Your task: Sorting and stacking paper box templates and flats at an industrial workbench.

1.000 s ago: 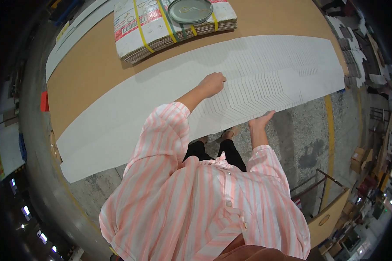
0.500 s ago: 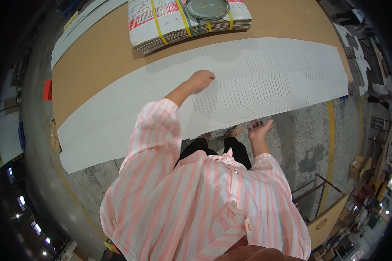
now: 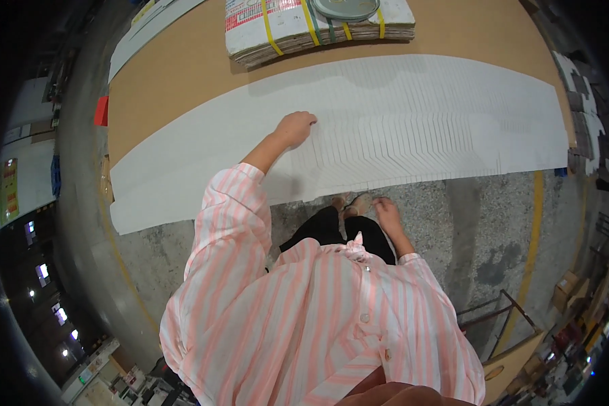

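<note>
A spread of overlapping white sheets (image 3: 203,149) lies across the brown board in front of me, their edges stepped in many thin lines on the middle and right part. My left hand (image 3: 296,128) rests on the sheets at the left end of those stepped edges. Its fingers are curled and pressed together; whatever is between the fingertips is too small to make out. Below the near edge of the sheets hangs my right hand (image 3: 387,213), apart from them, its fingers loosely bent and a little apart, holding nothing.
A strapped bundle of flat printed cardboard (image 3: 318,37) stands at the far side of the brown board (image 3: 176,88), with a round grey-green lid (image 3: 345,7) on top. A metal frame (image 3: 494,311) stands at lower right. A red object (image 3: 101,110) shows at left.
My left hand has shifted left along the sheets. My right hand has dropped from the near edge toward my body, its fingers less spread. The whole view has shifted slightly.
</note>
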`<state>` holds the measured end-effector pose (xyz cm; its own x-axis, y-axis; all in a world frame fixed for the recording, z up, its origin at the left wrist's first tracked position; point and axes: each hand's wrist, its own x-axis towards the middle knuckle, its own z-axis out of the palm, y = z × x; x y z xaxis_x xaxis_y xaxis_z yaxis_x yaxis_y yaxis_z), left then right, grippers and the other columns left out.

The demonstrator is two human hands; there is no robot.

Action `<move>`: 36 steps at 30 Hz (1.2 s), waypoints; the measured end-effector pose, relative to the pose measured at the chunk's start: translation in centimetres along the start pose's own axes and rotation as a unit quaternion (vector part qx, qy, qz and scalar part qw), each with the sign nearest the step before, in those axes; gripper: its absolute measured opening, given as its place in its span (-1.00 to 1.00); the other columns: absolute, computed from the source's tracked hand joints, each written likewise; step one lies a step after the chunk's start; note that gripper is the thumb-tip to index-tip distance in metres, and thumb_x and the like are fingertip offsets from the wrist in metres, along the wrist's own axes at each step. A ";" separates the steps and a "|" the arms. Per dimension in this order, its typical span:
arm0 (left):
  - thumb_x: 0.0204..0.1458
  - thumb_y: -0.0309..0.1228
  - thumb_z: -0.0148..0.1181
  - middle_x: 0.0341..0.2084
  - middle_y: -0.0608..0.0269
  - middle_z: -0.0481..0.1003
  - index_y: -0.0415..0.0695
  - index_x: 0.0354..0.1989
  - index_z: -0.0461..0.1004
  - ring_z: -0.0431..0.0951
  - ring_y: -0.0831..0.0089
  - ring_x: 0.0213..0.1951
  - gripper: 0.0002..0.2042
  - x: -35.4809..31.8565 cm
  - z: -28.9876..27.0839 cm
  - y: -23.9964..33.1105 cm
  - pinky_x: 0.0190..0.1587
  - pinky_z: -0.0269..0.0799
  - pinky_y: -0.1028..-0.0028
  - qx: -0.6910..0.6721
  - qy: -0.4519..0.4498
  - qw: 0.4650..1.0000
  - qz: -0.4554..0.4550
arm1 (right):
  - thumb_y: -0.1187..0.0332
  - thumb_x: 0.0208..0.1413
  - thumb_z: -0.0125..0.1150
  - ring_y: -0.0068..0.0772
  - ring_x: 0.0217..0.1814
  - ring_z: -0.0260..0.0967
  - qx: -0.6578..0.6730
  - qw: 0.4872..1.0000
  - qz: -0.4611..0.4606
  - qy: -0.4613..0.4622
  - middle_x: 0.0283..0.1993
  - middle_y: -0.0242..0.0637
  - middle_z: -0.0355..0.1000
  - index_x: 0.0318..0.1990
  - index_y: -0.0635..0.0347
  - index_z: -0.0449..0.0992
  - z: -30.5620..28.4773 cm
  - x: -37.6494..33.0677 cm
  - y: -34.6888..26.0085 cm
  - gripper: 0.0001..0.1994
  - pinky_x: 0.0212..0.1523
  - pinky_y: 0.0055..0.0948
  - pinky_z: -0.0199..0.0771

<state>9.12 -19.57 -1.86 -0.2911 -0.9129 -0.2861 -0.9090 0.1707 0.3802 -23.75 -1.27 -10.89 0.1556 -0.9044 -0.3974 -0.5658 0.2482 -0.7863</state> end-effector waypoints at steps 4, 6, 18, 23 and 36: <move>-0.11 -0.54 -0.18 -0.29 0.14 0.43 -0.13 -0.25 0.47 0.38 0.17 -0.18 -0.70 -1.9 -0.1 0.0 -0.13 0.31 0.33 -0.006 0.034 0.999 -0.025 | 0.22 -0.03 -0.05 0.08 -0.27 0.34 -0.258 0.933 -0.127 -0.215 -0.32 0.03 0.39 -0.30 0.23 0.43 -2.7 2.7 -8.0 -0.73 -0.29 -0.09 0.33; -0.11 -0.54 -0.18 -0.29 0.14 0.43 -0.12 -0.24 0.48 0.38 0.17 -0.18 -0.70 -1.8 0.3 0.4 -0.12 0.31 0.33 -0.007 0.033 0.999 -0.026 | 0.21 -0.03 -0.06 0.07 -0.27 0.35 -0.275 0.928 -0.122 -0.222 -0.33 0.02 0.40 -0.29 0.22 0.43 -3.0 3.3 -8.3 -0.72 -0.29 -0.09 0.33; -0.11 -0.53 -0.17 -0.32 0.03 0.43 -0.15 -0.25 0.48 0.41 0.12 -0.21 -0.71 -2.9 0.1 -2.6 -0.15 0.34 0.28 -0.111 0.078 0.991 -0.009 | 0.14 -0.06 -0.05 0.02 -0.21 0.36 -0.298 0.910 -0.053 -0.284 -0.28 -0.02 0.42 -0.32 0.20 0.50 -0.6 1.1 -11.9 -0.66 -0.17 -0.13 0.34; -0.14 -0.52 -0.13 -0.37 0.02 0.44 -0.17 -0.33 0.49 0.43 0.13 -0.23 -0.75 -5.0 -2.0 -6.0 -0.16 0.34 0.28 0.017 0.000 0.999 -0.027 | 0.15 -0.07 -0.06 0.04 -0.22 0.36 -0.292 0.894 -0.099 -0.325 -0.30 -0.01 0.42 -0.31 0.21 0.50 6.6 -0.6 -10.8 -0.66 -0.17 -0.13 0.34; -0.17 -0.54 -0.12 -0.39 -0.01 0.41 -0.22 -0.38 0.49 0.39 0.09 -0.26 -0.76 -7.7 -1.5 -7.0 -0.19 0.35 0.26 0.023 0.053 0.996 0.063 | 0.18 -0.07 -0.06 0.07 -0.23 0.35 -0.256 0.910 -0.112 -0.306 -0.31 0.06 0.40 -0.30 0.24 0.46 13.0 -0.3 -18.5 -0.68 -0.19 -0.12 0.32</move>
<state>18.11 -14.30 -1.04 -0.3732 -0.9167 -0.1424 -0.8807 0.3019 0.3651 -2.81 -1.09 -2.42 0.6468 -0.5102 -0.5669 -0.7431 -0.2542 -0.6191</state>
